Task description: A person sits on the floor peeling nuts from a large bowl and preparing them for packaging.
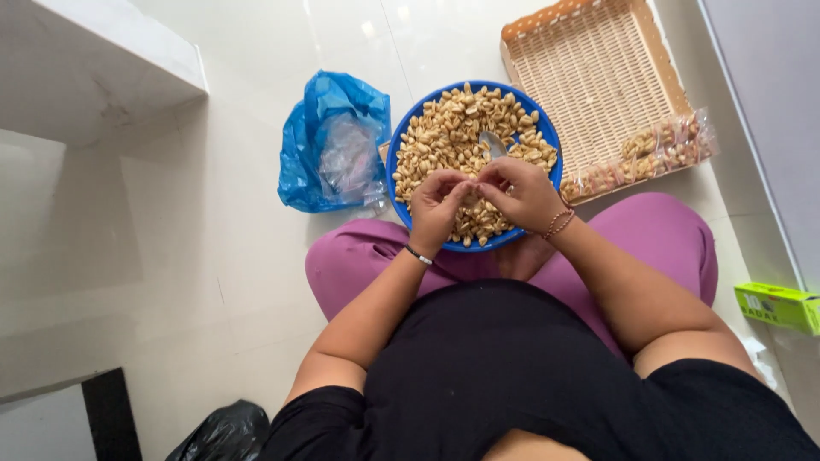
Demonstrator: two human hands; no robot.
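Observation:
A round blue bowl (397, 145) heaped with pale shelled peanuts (444, 128) rests on the floor against my crossed legs in purple trousers. Both hands hover over the bowl's near half, fingertips meeting. My left hand (436, 209) and my right hand (523, 192) pinch something small between them, likely a clear little bag, hard to make out. A metal spoon (493, 143) lies in the peanuts just beyond my right hand.
A woven rectangular tray (589, 77) lies to the right of the bowl, with several small filled peanut packets (658, 149) along its near edge. A blue plastic bag (329, 141) sits left of the bowl. A green box (777, 306) is at far right, a black bag (224, 431) at bottom left.

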